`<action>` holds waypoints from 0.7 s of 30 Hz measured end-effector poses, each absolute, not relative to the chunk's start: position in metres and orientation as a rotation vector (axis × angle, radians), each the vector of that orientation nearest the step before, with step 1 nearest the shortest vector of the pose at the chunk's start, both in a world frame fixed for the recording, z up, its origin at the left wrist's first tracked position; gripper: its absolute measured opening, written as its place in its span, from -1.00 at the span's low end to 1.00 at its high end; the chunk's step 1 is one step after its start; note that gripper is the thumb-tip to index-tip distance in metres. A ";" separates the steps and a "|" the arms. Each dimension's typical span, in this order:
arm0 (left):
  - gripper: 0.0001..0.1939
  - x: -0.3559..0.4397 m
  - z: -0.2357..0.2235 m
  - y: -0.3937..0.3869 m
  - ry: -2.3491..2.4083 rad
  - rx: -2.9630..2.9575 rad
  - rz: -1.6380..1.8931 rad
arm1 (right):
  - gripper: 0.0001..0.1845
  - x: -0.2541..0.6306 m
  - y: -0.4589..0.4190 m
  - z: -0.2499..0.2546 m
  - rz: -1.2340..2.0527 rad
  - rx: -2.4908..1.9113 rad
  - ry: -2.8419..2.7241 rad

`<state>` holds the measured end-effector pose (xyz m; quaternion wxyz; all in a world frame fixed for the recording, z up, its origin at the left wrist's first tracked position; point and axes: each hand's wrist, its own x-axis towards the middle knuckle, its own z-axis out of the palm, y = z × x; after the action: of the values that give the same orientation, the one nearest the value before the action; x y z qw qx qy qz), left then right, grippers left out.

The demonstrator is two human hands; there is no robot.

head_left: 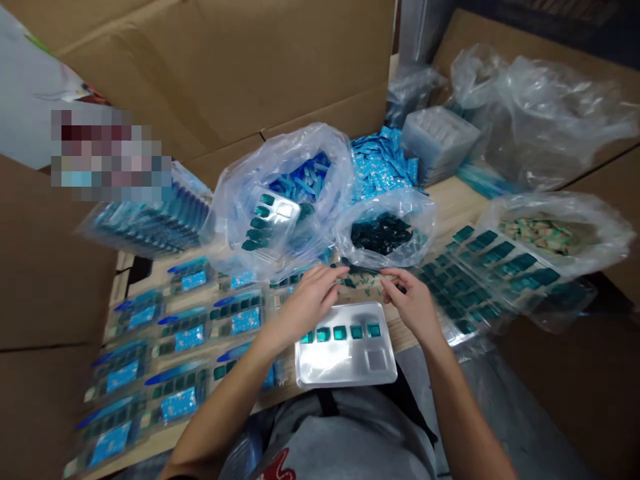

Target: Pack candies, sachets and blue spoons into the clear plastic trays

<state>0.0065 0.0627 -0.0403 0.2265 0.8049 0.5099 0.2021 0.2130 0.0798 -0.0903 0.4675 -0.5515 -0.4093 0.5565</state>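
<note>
A shiny clear plastic tray (330, 363) lies in front of my body, with a row of dark green square pieces (340, 333) in its small compartments and one bare square recess at lower right. My left hand (314, 300) hovers above the tray's far left edge, fingers stretched forward and thumb apart. My right hand (411, 300) is past the tray's far right corner, its thumb and index finger apart. Small green bits (367, 283) lie scattered on the table between my fingertips. Neither hand visibly holds anything, though motion softens the fingers.
Filled blister packs (187, 337) with blue items cover the table's left. Behind are a bag of blue pieces (235, 200), a bag of dark green pieces (423, 230) and blue sachets (380, 163). Stacked trays (470, 293) and another bag (605, 233) stand right. Cardboard (300, 60) rises behind.
</note>
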 end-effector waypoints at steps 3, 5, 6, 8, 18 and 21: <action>-0.72 -0.002 -0.038 0.048 1.465 2.158 0.649 | -0.77 0.218 0.079 -0.093 1.381 -1.324 -0.918; -0.75 -0.004 -0.033 0.038 1.434 2.114 0.669 | -0.76 0.217 0.076 -0.091 1.448 -1.275 -0.823; -0.77 -0.002 -0.031 0.034 1.407 2.100 0.682 | -0.74 0.216 0.074 -0.088 1.500 -1.239 -0.765; -0.79 0.007 -0.024 0.030 1.352 2.109 0.738 | -0.69 0.211 0.070 -0.079 1.612 -1.154 -0.642; -0.85 0.018 0.000 -0.007 1.170 2.328 0.503 | -0.78 0.210 0.054 -0.050 1.777 -0.962 -0.272; -0.76 0.006 -0.010 -0.026 1.160 2.253 0.145 | -0.80 0.218 0.051 -0.062 1.773 -1.001 -0.238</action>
<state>0.0061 -0.0258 -0.0096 0.2973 0.8475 0.4363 0.0545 0.2181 0.0514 -0.0615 0.5191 -0.4175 -0.0993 0.7392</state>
